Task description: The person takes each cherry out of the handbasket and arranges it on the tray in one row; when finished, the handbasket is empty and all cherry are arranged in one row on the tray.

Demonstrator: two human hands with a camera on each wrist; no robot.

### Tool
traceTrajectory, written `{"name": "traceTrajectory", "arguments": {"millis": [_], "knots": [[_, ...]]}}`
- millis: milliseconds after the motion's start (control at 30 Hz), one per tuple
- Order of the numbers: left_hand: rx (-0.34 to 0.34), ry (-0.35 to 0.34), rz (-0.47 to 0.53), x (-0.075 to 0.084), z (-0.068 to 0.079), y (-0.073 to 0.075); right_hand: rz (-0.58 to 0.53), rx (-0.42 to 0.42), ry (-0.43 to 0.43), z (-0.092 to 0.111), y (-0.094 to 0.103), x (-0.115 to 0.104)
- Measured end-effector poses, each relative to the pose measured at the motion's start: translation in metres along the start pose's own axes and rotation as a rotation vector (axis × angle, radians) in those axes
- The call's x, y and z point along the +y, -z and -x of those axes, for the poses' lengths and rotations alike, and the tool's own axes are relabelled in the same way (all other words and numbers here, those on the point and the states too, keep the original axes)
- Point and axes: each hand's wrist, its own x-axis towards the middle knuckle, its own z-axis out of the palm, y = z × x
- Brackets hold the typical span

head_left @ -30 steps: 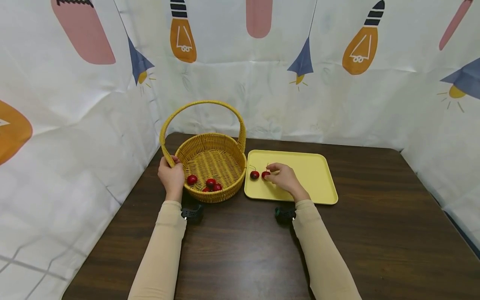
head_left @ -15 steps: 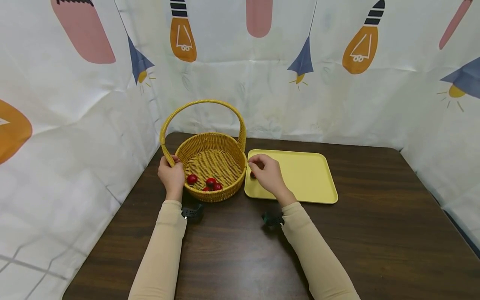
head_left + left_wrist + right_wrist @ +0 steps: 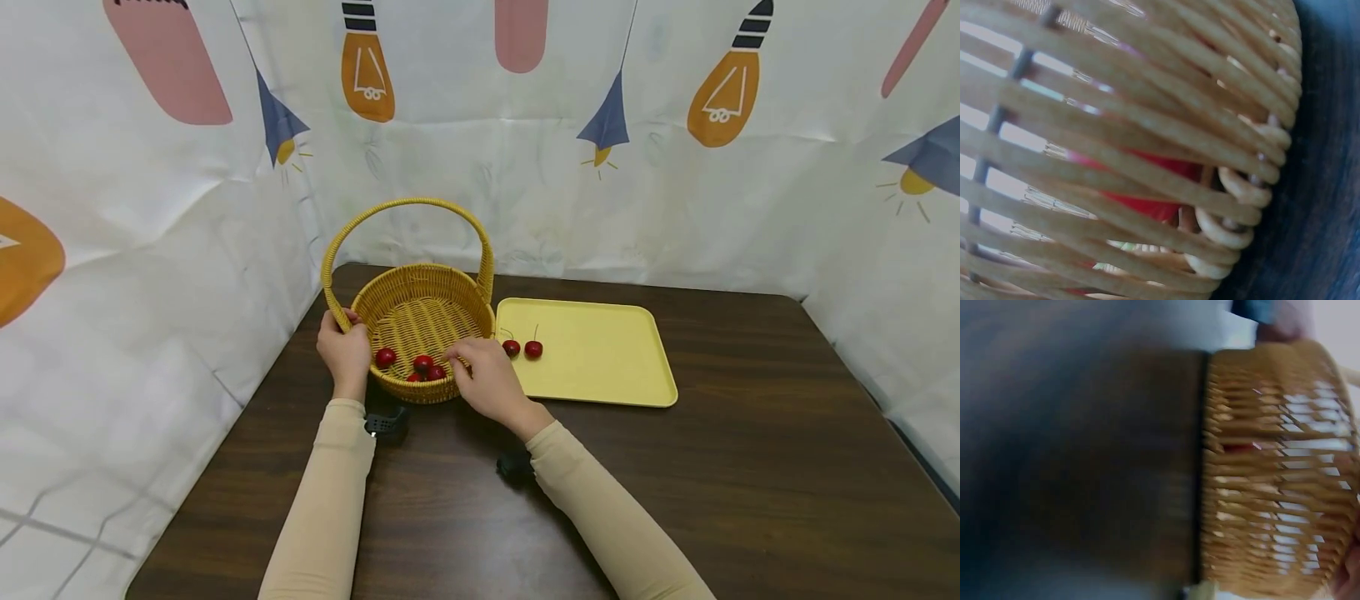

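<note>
In the head view, my left hand grips the yellow wicker basket where its tall handle meets the left rim. My right hand is over the basket's right front rim, with thumb and fingertips close to the cherries inside and nothing seen between them. Several dark red cherries lie in the front of the basket, among them one cherry at the left and another cherry near the middle. Red also shows through the basket weave in the left wrist view.
To the right of the basket lies a yellow tray. Two stemmed cherries sit near its left edge, a right-hand cherry and a left-hand cherry beside my hand. All stand on a dark wooden table backed by a printed cloth.
My right hand has left the right-hand cherry on the tray and moved leftward, over the other cherry, to the basket. Both cherries stay on the tray. The left hand keeps its hold.
</note>
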Motion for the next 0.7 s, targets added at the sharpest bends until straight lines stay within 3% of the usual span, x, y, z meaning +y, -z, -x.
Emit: {"name": "traceTrajectory", "arguments": {"millis": [133, 333, 700], "knots": [[-0.008, 0.005, 0.005, 0.001, 0.001, -0.001, 0.133, -0.025, 0.0, 0.001, -0.005, -0.003], [-0.003, 0.015, -0.005, 0.004, 0.002, 0.0, 0.17, -0.112, -0.076, -0.007, -0.001, -0.009], [0.001, 0.02, -0.006, -0.001, -0.001, 0.002, 0.18, -0.347, -0.183, -0.035, 0.004, -0.014]]}}
